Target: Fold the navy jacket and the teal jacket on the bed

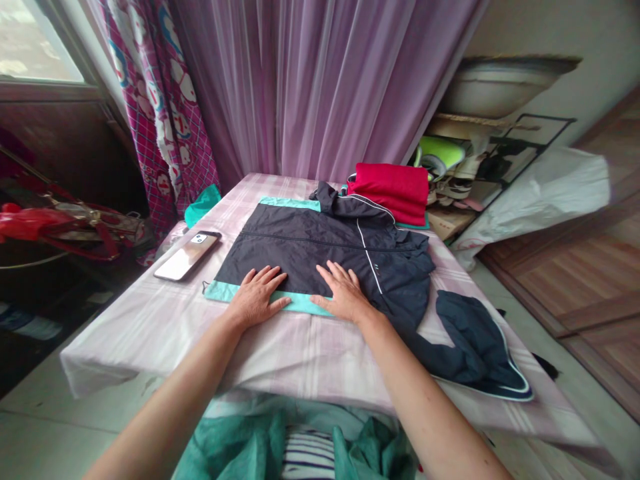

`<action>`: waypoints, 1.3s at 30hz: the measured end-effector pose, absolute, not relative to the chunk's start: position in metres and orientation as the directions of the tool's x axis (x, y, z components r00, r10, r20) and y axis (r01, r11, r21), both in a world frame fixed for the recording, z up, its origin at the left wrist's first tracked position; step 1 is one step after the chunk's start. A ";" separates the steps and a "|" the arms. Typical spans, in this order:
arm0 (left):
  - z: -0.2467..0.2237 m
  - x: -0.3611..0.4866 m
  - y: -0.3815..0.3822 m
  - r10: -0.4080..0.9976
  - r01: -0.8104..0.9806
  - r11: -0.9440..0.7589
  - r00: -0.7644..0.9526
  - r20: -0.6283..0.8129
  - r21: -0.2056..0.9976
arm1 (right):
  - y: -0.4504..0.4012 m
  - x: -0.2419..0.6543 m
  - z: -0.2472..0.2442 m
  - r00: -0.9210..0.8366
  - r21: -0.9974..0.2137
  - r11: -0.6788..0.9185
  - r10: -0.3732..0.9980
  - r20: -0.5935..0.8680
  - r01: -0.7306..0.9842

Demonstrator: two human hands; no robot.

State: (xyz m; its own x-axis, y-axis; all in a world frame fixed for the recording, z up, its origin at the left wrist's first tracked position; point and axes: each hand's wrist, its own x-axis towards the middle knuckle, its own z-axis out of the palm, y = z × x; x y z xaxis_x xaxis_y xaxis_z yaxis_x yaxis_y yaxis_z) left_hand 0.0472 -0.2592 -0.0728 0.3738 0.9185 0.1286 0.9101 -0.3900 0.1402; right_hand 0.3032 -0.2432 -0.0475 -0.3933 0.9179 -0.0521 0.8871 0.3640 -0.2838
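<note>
Both hands: left (pixel 257 297) and right (pixel 344 291), open, palms down, gripping nothing; apparently placed to flatten the near edge. Dark jacket (pixel 305 241): spread across counter (pixel 150 327), sleeve trailing right. Phone (pixel 187 257): left, seemingly set aside for room.

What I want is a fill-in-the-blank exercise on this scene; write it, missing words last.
The left hand and right hand lie palm-____ on the dark, white-piped fabric jacket.
The glossy rectangular phone lies on the person's ____ side of the jacket.
The folded fabric bundle beyond the jacket is mostly ____.
Missing words: down; left; red.
</note>
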 end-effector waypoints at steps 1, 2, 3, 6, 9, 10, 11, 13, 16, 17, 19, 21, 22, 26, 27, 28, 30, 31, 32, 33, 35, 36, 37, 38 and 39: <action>-0.072 0.048 -0.260 0.919 0.911 -0.388 0.373 0.128 0.138 | -0.243 0.298 -0.047 -0.414 -0.272 0.386 0.909 -0.051 0.881; -0.072 0.048 -0.260 0.920 0.913 -0.386 0.371 0.124 0.136 | -0.243 0.294 -0.046 -0.438 -0.264 0.409 0.897 -0.062 0.874; -0.071 0.049 -0.260 0.922 0.914 -0.383 0.369 0.118 0.133 | -0.243 0.292 -0.046 -0.458 -0.259 0.425 0.885 -0.083 0.867; -0.068 0.049 -0.262 0.926 0.919 -0.374 0.364 0.097 0.127 | -0.242 0.297 -0.043 -0.472 -0.242 0.428 0.866 -0.166 0.871; -0.068 0.050 -0.262 0.927 0.919 -0.373 0.363 0.096 0.126 | -0.242 0.317 -0.038 -0.428 -0.203 0.386 0.871 -0.241 0.900; -0.068 0.049 -0.261 0.927 0.919 -0.373 0.363 0.099 0.127 | -0.242 0.325 -0.037 -0.407 -0.193 0.365 0.874 -0.265 0.911; -0.068 0.049 -0.261 0.926 0.919 -0.374 0.363 0.101 0.128 | -0.242 0.334 -0.035 -0.385 -0.186 0.343 0.877 -0.288 0.921; -0.069 0.049 -0.260 0.926 0.917 -0.376 0.364 0.102 0.134 | -0.243 0.349 -0.035 -0.361 -0.190 0.313 0.876 -0.320 0.930; -0.070 0.048 -0.260 0.925 0.914 -0.378 0.366 0.104 0.146 | -0.245 0.363 -0.039 -0.366 -0.220 0.309 0.877 -0.311 0.925; -0.070 0.048 -0.260 0.925 0.914 -0.377 0.364 0.107 0.149 | -0.245 0.366 -0.041 -0.370 -0.228 0.311 0.880 -0.297 0.923; -0.070 0.047 -0.260 0.925 0.913 -0.377 0.362 0.115 0.155 | -0.246 0.368 -0.046 -0.373 -0.242 0.312 0.887 -0.272 0.919; -0.071 0.046 -0.260 0.923 0.910 -0.381 0.365 0.123 0.161 | -0.247 0.367 -0.048 -0.373 -0.259 0.309 0.893 -0.252 0.915; -0.072 0.046 -0.260 0.922 0.909 -0.384 0.366 0.127 0.164 | -0.247 0.367 -0.049 -0.374 -0.269 0.308 0.895 -0.242 0.912; -0.075 0.043 -0.259 0.918 0.905 -0.390 0.368 0.146 0.169 | -0.248 0.367 -0.048 -0.375 -0.297 0.305 0.902 -0.215 0.905; -0.075 0.042 -0.258 0.918 0.905 -0.391 0.368 0.150 0.170 | -0.248 0.367 -0.048 -0.375 -0.305 0.303 0.903 -0.211 0.903; -0.076 0.042 -0.258 0.917 0.904 -0.393 0.369 0.152 0.170 | -0.249 0.367 -0.048 -0.375 -0.313 0.302 0.904 -0.206 0.900; -0.077 0.040 -0.258 0.915 0.902 -0.397 0.373 0.153 0.171 | -0.248 0.369 -0.050 -0.379 -0.330 0.305 0.906 -0.190 0.894; -0.077 0.040 -0.257 0.914 0.901 -0.399 0.376 0.153 0.171 | -0.248 0.369 -0.051 -0.382 -0.336 0.307 0.906 -0.182 0.890; -0.078 0.040 -0.257 0.913 0.900 -0.402 0.378 0.153 0.172 | -0.248 0.370 -0.053 -0.384 -0.340 0.311 0.907 -0.174 0.887; -0.078 0.039 -0.257 0.913 0.899 -0.402 0.379 0.154 0.171 | -0.247 0.370 -0.054 -0.387 -0.343 0.315 0.907 -0.167 0.885; -0.077 0.039 -0.257 0.914 0.901 -0.399 0.377 0.148 0.168 | -0.247 0.371 -0.057 -0.390 -0.347 0.320 0.908 -0.152 0.881; -0.077 0.039 -0.257 0.916 0.903 -0.396 0.375 0.144 0.166 | -0.247 0.371 -0.057 -0.391 -0.350 0.322 0.909 -0.146 0.880; -0.077 0.039 -0.257 0.916 0.904 -0.395 0.375 0.140 0.165 | -0.247 0.371 -0.058 -0.392 -0.354 0.323 0.909 -0.141 0.878; -0.076 0.039 -0.258 0.916 0.904 -0.395 0.376 0.139 0.165 | -0.247 0.371 -0.058 -0.391 -0.357 0.322 0.910 -0.139 0.877; -0.076 0.039 -0.258 0.915 0.902 -0.398 0.378 0.141 0.165 | -0.247 0.371 -0.057 -0.389 -0.361 0.319 0.910 -0.140 0.876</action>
